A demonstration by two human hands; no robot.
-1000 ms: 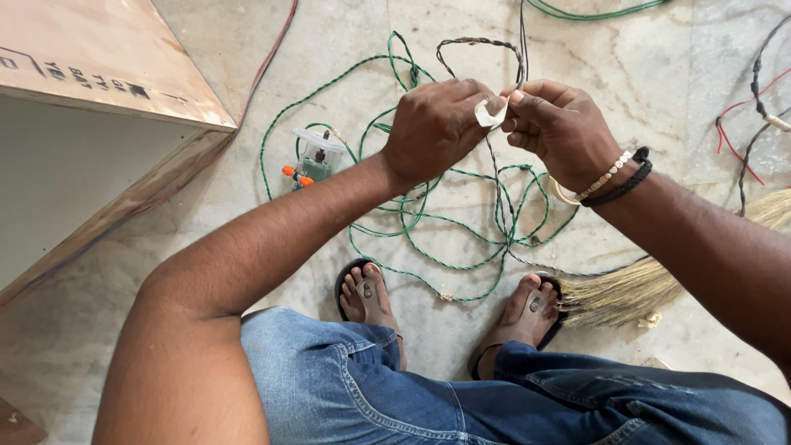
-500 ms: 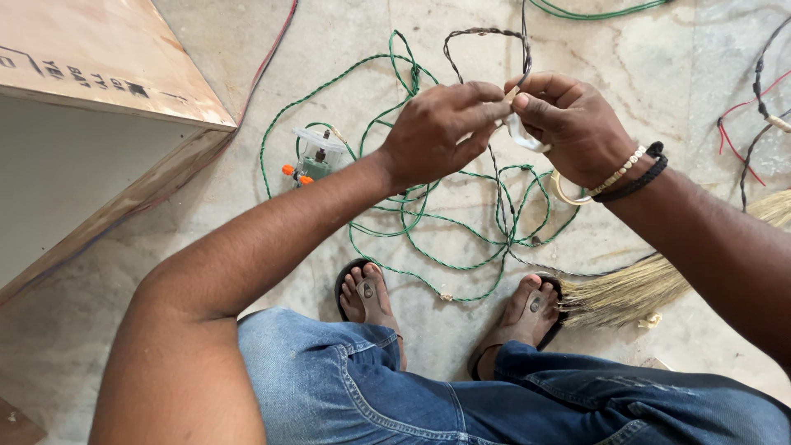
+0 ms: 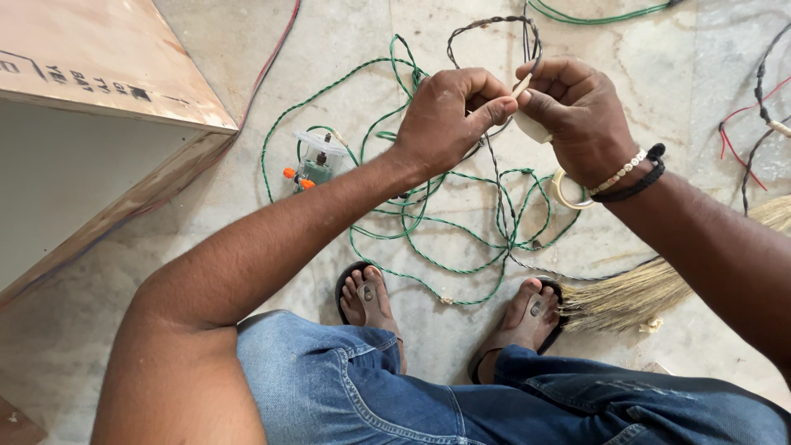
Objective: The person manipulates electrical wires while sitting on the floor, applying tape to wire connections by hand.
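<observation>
Up front, both hands' grip closed: left hand (image 3: 445, 115) and right hand (image 3: 577, 115) pinching a tape strip (image 3: 521, 83) between them.

Both bare forearms reach in from the lower corners and meet at the upper middle of the frame. The left hand (image 3: 445, 115) is curled, thumb and forefinger pinched. The right hand (image 3: 577, 124), fingers bent, faces it, their fingertips touching.
</observation>
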